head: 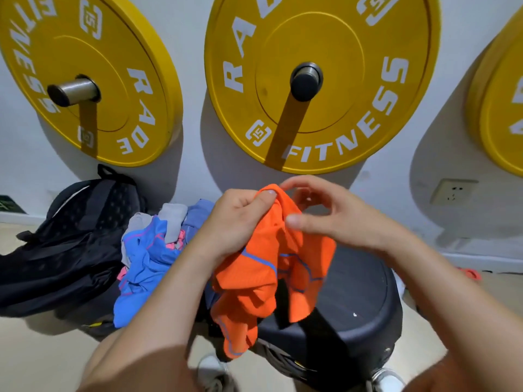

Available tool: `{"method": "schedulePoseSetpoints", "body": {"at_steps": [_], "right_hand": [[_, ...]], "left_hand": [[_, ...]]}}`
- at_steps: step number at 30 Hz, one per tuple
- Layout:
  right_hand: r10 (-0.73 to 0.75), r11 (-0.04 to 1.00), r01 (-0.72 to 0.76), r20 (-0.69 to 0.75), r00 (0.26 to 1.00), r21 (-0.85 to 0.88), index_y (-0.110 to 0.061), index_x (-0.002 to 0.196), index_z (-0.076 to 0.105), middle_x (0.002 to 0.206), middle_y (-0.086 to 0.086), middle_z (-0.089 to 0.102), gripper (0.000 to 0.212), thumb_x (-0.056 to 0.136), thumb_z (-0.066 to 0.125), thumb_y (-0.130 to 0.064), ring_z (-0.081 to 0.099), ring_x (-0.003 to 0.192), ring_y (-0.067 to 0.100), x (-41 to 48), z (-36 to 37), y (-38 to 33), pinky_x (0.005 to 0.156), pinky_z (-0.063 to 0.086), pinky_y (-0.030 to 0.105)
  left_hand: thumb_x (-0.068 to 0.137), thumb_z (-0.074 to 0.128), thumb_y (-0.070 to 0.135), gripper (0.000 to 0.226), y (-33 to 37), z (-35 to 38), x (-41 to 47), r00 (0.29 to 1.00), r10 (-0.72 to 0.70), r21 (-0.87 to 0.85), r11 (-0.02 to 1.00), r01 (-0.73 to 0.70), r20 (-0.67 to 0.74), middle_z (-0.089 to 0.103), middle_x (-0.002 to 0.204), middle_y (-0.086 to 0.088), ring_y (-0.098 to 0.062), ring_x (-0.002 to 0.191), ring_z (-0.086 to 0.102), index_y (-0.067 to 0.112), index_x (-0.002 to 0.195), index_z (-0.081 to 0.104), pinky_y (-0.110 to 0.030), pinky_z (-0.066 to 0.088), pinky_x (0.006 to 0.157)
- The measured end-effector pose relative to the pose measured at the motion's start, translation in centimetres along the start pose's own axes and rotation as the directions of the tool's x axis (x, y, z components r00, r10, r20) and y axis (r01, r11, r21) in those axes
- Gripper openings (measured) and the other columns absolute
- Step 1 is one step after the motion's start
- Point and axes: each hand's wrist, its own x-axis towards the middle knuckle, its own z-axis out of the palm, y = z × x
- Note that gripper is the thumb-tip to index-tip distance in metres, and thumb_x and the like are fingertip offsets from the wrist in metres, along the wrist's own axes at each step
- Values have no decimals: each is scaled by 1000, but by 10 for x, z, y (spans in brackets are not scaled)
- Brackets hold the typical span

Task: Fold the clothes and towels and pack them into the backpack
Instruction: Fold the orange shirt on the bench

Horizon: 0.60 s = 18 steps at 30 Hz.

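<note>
An orange shirt with thin blue seams hangs crumpled in mid-air over a dark round platform. My left hand grips it near its top edge, thumb pressed on the fabric. My right hand hovers just right of that top edge, fingers curled and apart, fingertips close to the cloth. A heap of clothes, blue, grey and pink, lies left of the orange shirt. The black backpack slumps against the wall at the far left, beside the heap.
Yellow weight plates hang on pegs on the white wall straight ahead. The dark round platform sits below the shirt. A wall socket is at the right, a small orange ring on the floor beyond. My shoes show at the bottom.
</note>
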Motion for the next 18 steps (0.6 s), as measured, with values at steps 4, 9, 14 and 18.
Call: {"method": "schedulePoseSetpoints", "body": {"at_steps": [4, 9, 14, 18], "right_hand": [[12, 975, -54, -190, 982, -216, -23, 78, 64, 74, 2, 68, 23, 79, 59, -1, 62, 67, 12, 6, 16, 11, 67, 51, 34], [260, 961, -209, -325, 909, 184, -18, 75, 55, 65, 0, 53, 33, 86, 41, 9, 64, 58, 9, 3, -19, 0, 47, 37, 23], [124, 992, -126, 216, 968, -4, -38, 95, 58, 88, -16, 66, 22, 84, 72, -24, 61, 77, -3, -4, 59, 2, 71, 51, 22], [206, 926, -191, 14, 978, -325, -20, 61, 52, 58, -7, 57, 23, 73, 70, -14, 53, 52, 6, 8, 66, 30, 59, 45, 28]], "left_hand": [[95, 56, 21, 41, 4, -7, -2, 997, 54, -18, 998, -55, -58, 43, 58, -7, -7, 51, 37, -7, 64, 54, -24, 31, 48], [79, 63, 33, 48, -1, -42, -5, 1000, -10, -8, 1000, 10, -15, 48, 68, -8, -12, 63, 42, -15, 77, 58, -25, 32, 53], [90, 60, 24, 36, 20, -21, -15, 997, -51, -185, 982, 39, -56, 41, 57, -4, -10, 47, 35, -2, 66, 52, -23, 26, 45], [86, 61, 23, 32, 29, -43, -14, 936, -182, -643, 763, -59, -301, 53, 53, 4, -8, 49, 49, 18, 54, 58, -24, 41, 55]]}}
